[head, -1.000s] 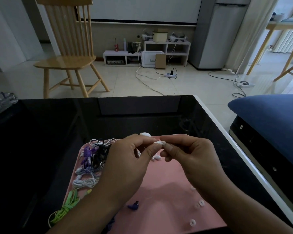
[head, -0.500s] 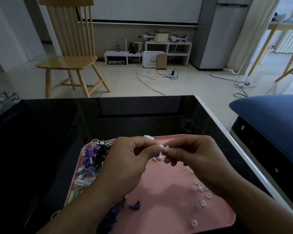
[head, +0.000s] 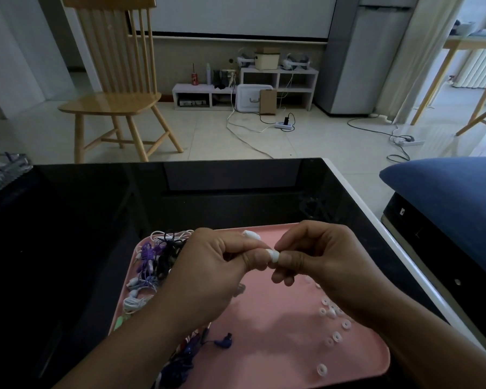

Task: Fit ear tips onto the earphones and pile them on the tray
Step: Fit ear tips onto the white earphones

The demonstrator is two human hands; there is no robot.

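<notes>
Mid-frame: my left hand (head: 208, 272) and right hand (head: 324, 262) both pinch one white earphone (head: 272, 255) above the pink tray (head: 278, 318). Loose ear tips (head: 335, 336) lower right, earphone pile (head: 155, 262) tray's left.

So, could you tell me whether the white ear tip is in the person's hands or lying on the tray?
In the hands: the white ear tip is pinched between left hand and right hand, above the pink tray.
</notes>
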